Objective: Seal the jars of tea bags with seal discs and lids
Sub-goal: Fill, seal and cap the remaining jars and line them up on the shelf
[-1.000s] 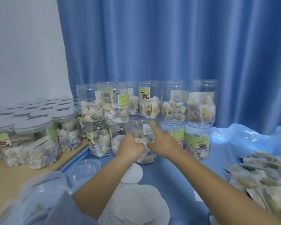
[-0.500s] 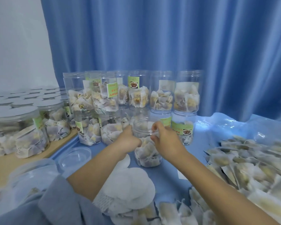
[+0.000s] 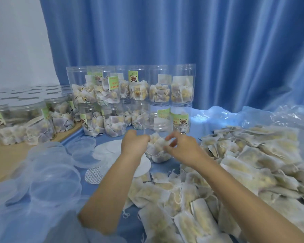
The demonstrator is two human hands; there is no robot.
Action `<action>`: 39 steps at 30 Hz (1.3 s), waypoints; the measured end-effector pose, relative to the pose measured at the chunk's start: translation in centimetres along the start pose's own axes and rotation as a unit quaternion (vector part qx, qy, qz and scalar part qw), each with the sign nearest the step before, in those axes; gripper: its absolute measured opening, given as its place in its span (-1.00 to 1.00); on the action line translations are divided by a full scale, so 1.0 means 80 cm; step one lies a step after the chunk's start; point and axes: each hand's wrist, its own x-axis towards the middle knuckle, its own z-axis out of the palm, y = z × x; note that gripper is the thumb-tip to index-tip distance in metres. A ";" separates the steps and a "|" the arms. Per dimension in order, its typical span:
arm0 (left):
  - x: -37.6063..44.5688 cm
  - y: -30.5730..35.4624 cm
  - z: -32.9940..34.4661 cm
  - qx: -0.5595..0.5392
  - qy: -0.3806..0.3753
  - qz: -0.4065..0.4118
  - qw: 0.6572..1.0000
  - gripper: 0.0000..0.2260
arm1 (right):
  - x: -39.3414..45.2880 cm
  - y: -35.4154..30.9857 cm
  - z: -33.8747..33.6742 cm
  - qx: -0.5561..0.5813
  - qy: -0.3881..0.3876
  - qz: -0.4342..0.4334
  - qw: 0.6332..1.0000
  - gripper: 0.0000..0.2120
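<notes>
Head view, left hand [image 3: 134,143] and right hand [image 3: 180,148] both gripping open tea-bag jar [image 3: 159,137]

blue curtain [image 3: 182,32], white seal discs [image 3: 109,148]

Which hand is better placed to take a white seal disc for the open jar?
Probably the left hand. The round white seal discs lie left of the clear open plastic jar, just beside it. The right hand is on the jar's other side.
</notes>
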 end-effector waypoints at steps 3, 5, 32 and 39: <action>-0.027 -0.027 0.013 -0.087 0.083 0.009 0.993 -0.63 | -0.022 0.002 0.022 -0.084 -0.111 -0.037 0.990 -0.69; -0.040 -0.045 0.024 -0.087 0.119 0.041 0.988 -0.69 | -0.029 0.005 0.037 -0.121 -0.135 -0.060 0.982 -0.62; -0.016 -0.053 -0.008 -0.166 0.110 0.046 0.979 -0.75 | 0.039 -0.022 0.042 -0.090 0.320 -0.214 0.918 -0.74; -0.012 -0.060 -0.021 -0.112 0.140 0.043 0.983 -0.79 | 0.005 -0.042 0.096 -0.178 0.060 -0.259 0.948 -0.74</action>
